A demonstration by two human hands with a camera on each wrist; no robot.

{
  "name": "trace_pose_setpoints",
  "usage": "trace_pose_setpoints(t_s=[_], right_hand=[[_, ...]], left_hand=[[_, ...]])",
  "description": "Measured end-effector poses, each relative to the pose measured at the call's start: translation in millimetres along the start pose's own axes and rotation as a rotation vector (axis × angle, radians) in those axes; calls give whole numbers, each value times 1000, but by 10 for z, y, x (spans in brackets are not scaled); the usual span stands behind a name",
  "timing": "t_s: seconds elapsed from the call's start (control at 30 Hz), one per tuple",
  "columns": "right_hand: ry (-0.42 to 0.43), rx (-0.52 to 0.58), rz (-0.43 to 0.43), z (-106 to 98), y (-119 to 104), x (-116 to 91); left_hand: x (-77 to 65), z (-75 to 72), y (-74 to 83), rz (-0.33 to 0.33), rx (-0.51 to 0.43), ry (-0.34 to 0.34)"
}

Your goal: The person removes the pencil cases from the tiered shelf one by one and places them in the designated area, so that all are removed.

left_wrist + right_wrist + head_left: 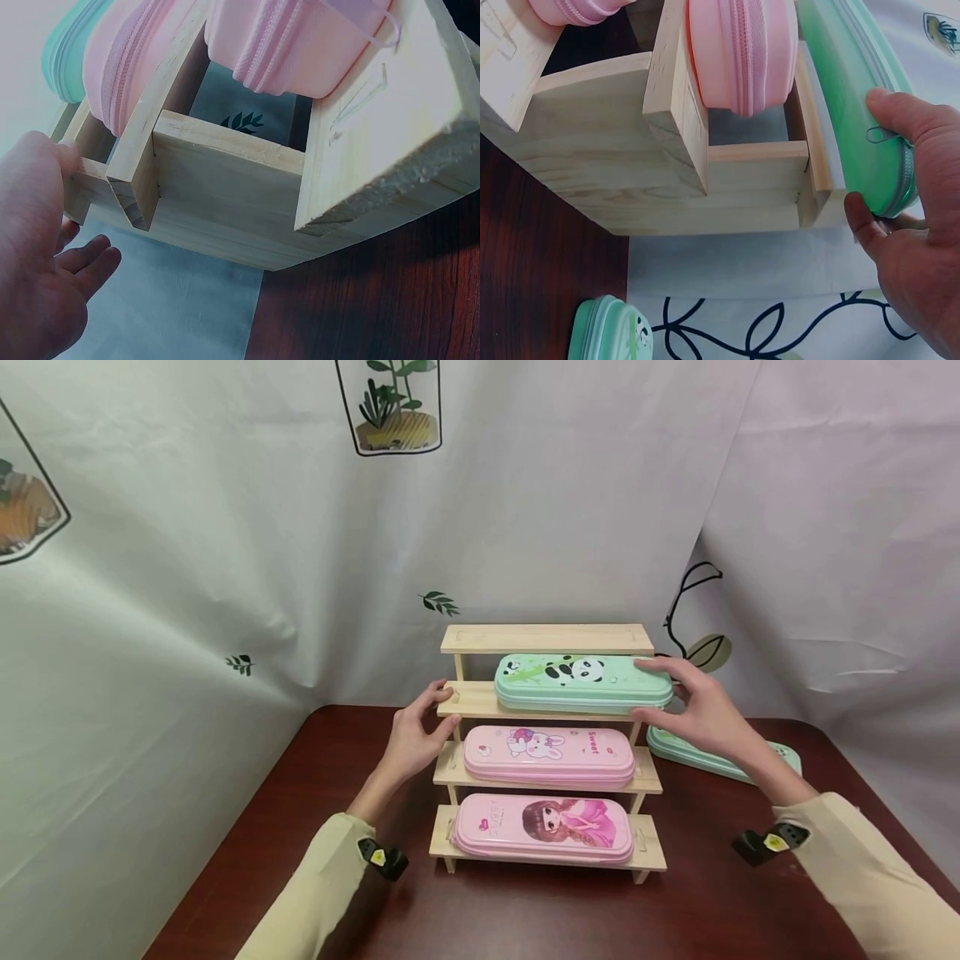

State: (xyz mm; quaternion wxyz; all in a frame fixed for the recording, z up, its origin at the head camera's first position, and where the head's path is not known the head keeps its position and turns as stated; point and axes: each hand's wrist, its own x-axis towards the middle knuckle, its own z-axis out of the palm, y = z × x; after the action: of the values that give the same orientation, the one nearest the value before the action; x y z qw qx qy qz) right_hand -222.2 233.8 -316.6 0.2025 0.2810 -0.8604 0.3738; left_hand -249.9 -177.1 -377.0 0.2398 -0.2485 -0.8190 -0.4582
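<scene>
A green pencil case with a panda (583, 683) lies on the second-highest step of a wooden tiered rack (547, 638). My right hand (701, 706) grips its right end, thumb on one side and fingers on the other; the zipper pull (881, 135) shows beside the hand. With my left hand (415, 735) I hold the left end of that same step, fingers at its far edge and thumb at its near edge. On the step below sits a pink pencil case with a rabbit (549, 755). The lowest step bears a pink pencil case with a girl (543, 828).
Another green pencil case (723, 756) lies on the dark red table (262, 843) behind my right forearm, partly hidden. The rack's top step (547, 638) carries nothing. A pale printed curtain (540, 510) hangs behind and at both sides.
</scene>
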Motion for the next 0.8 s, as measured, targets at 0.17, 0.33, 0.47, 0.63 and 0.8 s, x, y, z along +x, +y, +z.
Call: trace_pose_setpoints(t_s=[0.17,0.33,0.47,0.63,0.8], right_hand=[[22,-2,-3,-56,7,-50],[26,-1,15,-105,19,-96],[29,-13,34,-145,24,-136],[49,-1,41,-199,42,-188],[56,-6,54,-245,64,-241]], left_hand=[[2,-2,6,-1,-11,-1],[2,-1,-8,3,-12,1],[0,0,-19,-4,-4,2],[-2,2,-16,-1,-4,4],[-1,3,-6,-2,5,10]])
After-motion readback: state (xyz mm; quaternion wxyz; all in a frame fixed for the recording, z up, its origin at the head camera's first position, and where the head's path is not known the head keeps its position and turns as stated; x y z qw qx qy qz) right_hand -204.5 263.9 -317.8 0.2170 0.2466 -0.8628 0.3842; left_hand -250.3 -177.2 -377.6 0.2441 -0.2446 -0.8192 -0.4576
